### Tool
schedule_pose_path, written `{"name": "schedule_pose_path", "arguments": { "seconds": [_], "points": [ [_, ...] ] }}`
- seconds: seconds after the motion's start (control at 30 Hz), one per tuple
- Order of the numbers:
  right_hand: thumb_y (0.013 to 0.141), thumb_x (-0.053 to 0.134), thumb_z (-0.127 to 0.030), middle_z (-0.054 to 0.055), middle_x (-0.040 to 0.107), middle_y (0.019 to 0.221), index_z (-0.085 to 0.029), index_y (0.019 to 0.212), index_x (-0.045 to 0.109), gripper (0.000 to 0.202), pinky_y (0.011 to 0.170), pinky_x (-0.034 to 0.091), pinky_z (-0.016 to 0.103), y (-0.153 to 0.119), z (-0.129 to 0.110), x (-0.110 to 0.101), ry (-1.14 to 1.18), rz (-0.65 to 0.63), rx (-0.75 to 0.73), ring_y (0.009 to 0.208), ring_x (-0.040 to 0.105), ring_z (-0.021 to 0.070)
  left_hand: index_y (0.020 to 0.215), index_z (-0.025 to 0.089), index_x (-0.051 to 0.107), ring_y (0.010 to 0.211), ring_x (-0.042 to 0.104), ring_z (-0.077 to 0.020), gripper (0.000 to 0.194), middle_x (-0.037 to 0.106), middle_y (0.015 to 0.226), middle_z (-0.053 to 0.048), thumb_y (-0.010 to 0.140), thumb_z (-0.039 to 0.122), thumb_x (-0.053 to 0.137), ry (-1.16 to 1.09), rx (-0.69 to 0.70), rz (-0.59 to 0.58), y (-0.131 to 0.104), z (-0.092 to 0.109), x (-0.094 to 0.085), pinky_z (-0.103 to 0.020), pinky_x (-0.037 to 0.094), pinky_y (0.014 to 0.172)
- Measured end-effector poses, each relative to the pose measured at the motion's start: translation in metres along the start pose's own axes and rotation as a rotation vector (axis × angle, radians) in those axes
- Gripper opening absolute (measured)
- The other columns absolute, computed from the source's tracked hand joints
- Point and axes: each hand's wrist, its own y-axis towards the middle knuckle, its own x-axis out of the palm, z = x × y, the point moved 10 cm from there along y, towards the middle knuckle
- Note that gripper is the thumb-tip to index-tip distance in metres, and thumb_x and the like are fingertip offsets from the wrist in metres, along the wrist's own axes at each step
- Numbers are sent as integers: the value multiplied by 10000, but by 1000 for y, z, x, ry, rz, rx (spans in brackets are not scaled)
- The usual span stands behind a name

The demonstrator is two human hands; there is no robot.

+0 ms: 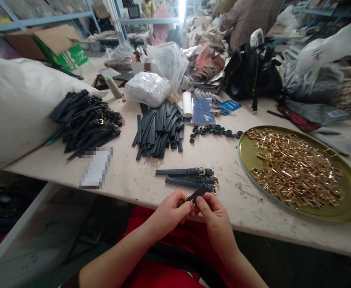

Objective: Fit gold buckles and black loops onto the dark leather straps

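From the head view, here I am at the near edge of the table (pixel 223 160), and my left hand (pixel 176 205) and right hand (pixel 211 208) meet over a dark strap (pixel 199 193), thumbs and fingers of both clamped on it, its end poking up between them. There's a gold glint by my left fingertips, too small to make out. The step in hand looks like fitting the strap to a bit of metal, and I'd say the next move calls for a firm pinch on one side and a fine push from the other. Just beyond my fingers lie a few buckled straps (pixel 179 172); farther off, slightly left, a heap of plain strips (pixel 160 130). Over to my fingers' right, a round gold tray (pixel 249 154), heaped with gold buckles (pixel 295 172)! Containers well past my fingers, to the left: a big white sack (pixel 28 104), contents hidden, and a cardboard box (pixel 57 40), flaps up, inside out of sight. Ahead, a translucent plastic bag (pixel 169 64), filling unclear.
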Motion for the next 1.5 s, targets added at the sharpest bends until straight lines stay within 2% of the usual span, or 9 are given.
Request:
{"name": "schedule_pose_path", "arguments": {
  "seconds": [0.2, 0.4, 0.5, 0.6, 0.73, 0.87, 1.07, 1.23, 1.5],
  "points": [
    [794, 533, -399, -41, 512, 598, -189, 759, 506, 215, 550, 401, 242, 8, 19, 8, 188, -85, 185, 535, 475, 104, 737, 147, 470, 474, 407, -53, 210, 553, 633, 21, 750, 354, 506, 11, -107, -2, 8, -10, -2, -196, 303, 475],
    [765, 566, -391, -13, 548, 622, -179, 700, 546, 223, 571, 385, 242, 9, -9, -11, -161, 67, -32, 597, 486, 123, 676, 159, 437, 445, 388, -48, 248, 537, 575, 35, 725, 380, 537, 10, -121, 6, 8, -10, -3, -192, 272, 454],
    [744, 585, -415, -18, 545, 620, -182, 704, 550, 240, 567, 411, 247, 6, -7, -2, -29, -54, 60, 580, 495, 122, 702, 153, 464, 474, 406, -55, 249, 550, 613, 27, 748, 388, 531, 77, -62, -9, 3, -1, -3, -192, 296, 464],
    [701, 652, -367, -4, 600, 755, -192, 823, 563, 231, 646, 455, 277, -5, 3, 17, 204, -215, 214, 672, 553, 140, 710, 147, 476, 488, 413, -59, 237, 544, 617, 28, 758, 372, 534, 118, -38, -24, -4, 2, -3, -189, 306, 465],
    [721, 651, -261, -11, 607, 737, -193, 870, 576, 180, 644, 449, 264, -21, 3, 34, 390, -302, 252, 640, 554, 117, 689, 146, 469, 461, 407, -54, 232, 549, 592, 26, 748, 358, 542, 143, -25, -24, -12, 1, -3, -185, 284, 440],
    [675, 686, -190, -16, 604, 694, -176, 822, 594, 173, 572, 424, 218, -31, 1, 43, 518, -306, 297, 576, 529, 88, 667, 160, 438, 394, 371, -49, 272, 545, 547, 33, 711, 397, 565, 151, -20, 18, -21, -1, -7, -186, 240, 383],
    [642, 710, -180, -1, 619, 718, -176, 843, 598, 231, 605, 450, 239, -45, -4, 50, 599, -301, 310, 594, 555, 106, 680, 165, 431, 389, 292, -37, 428, 455, 500, 67, 678, 577, 545, 50, 46, -2, -41, 7, -1, -195, 187, 385],
    [662, 697, -205, 10, 623, 762, -191, 855, 598, 217, 639, 456, 253, -52, -7, 51, 602, -288, 258, 644, 563, 118, 645, 159, 439, 428, 318, -40, 411, 479, 524, 51, 672, 547, 570, 22, 74, 15, -49, 10, -1, -202, 198, 425],
    [655, 654, -170, -29, 576, 646, -181, 772, 583, 137, 601, 428, 230, -56, -14, 55, 547, -226, 194, 568, 503, 95, 587, 173, 418, 400, 326, -47, 403, 473, 469, 58, 646, 532, 590, 18, 90, -4, -49, 9, -4, -200, 212, 419]
  ]
}}
